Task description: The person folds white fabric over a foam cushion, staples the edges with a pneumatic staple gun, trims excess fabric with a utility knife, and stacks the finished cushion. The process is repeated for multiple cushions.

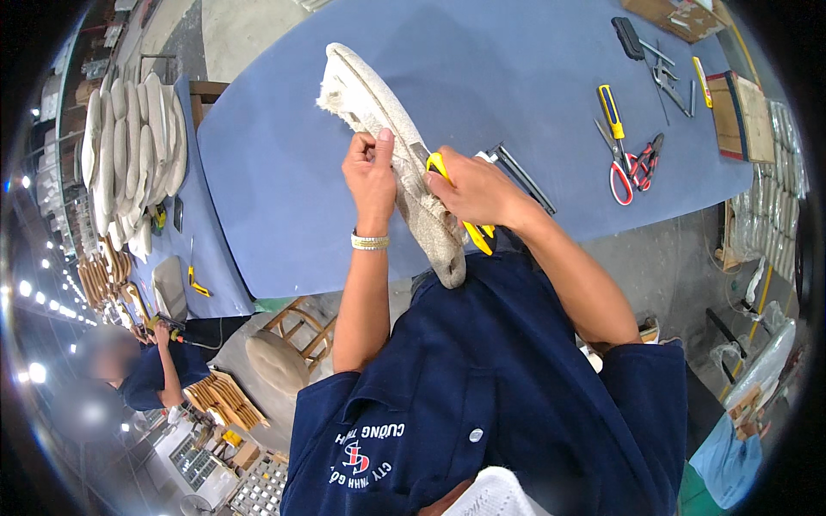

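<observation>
A long upholstered pad (379,96) in light grey-beige fabric stands tilted on its edge over the blue-covered table (275,189), its near end against my shirt. Ragged cloth hangs from its far left side. My left hand (372,176) is closed in a pinch at the pad's left side, on the fabric edge. In my right hand (475,187) is a yellow and black utility knife (479,238), gripped against the pad's right side. The knife's front end lies by the fabric; its blade tip cannot be made out.
Right on the table lie scissors (620,184), red-black pliers (645,163), a yellow-handled screwdriver (610,107) and a black-handled tool (628,39). Dark metal strips (527,182) lie beside my right hand. Stacked pads (129,150) stand left. A co-worker (163,374) is at lower left.
</observation>
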{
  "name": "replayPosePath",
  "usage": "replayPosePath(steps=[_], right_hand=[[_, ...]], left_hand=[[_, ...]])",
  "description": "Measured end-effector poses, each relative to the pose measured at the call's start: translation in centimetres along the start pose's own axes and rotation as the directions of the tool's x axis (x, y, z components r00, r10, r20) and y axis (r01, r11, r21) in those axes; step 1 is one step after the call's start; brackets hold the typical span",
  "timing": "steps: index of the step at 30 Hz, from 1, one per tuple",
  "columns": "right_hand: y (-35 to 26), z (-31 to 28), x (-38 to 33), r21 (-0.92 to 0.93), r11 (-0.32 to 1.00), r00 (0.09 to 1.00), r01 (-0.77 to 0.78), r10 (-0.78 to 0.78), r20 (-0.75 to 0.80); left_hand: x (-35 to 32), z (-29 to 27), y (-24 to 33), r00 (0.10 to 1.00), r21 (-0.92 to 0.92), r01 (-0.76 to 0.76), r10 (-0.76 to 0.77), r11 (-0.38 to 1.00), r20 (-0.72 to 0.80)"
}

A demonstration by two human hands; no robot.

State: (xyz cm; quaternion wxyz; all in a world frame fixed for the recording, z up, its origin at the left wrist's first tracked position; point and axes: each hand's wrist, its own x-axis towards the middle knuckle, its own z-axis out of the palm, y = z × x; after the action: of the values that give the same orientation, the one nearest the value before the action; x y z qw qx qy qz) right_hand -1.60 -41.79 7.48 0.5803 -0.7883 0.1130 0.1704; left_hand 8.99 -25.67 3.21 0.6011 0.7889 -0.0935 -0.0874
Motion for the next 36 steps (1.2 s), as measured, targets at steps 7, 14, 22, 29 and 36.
replayPosePath(steps=[7,14,22,29,36], right_hand=[[-1.2,-0.7,1.1,-0.19,0.982,1.0,0.017,-0.018,-0.002],[-2.3,-1.3,0.6,-0.25,0.968,0.999,0.004,-0.014,-0.042],[-4.0,-2.0,1.6,-0.295,0.949,0.989,-0.11,0.133,0.059],[-4.3,-2.0,1.7,-0.355,0.931,0.98,-0.085,0.143,0.141],[-2.8,-1.1,1.1,-0.324,0.944,0.981,-0.06,0.116,0.155]], left_hand=[[0.3,-0.2,-0.3,0.946,-0.48,0.323,-0.289,0.815,0.147],[0.4,0.3,0.3,0.945,-0.489,0.328,-0.282,0.808,0.168],[0.7,0.4,-0.7,0.955,-0.462,0.295,-0.241,0.836,0.174],[0.6,0.7,-0.9,0.948,-0.528,0.318,-0.275,0.787,0.16],[0.5,1.0,-0.6,0.922,-0.608,0.378,-0.345,0.698,0.176]])
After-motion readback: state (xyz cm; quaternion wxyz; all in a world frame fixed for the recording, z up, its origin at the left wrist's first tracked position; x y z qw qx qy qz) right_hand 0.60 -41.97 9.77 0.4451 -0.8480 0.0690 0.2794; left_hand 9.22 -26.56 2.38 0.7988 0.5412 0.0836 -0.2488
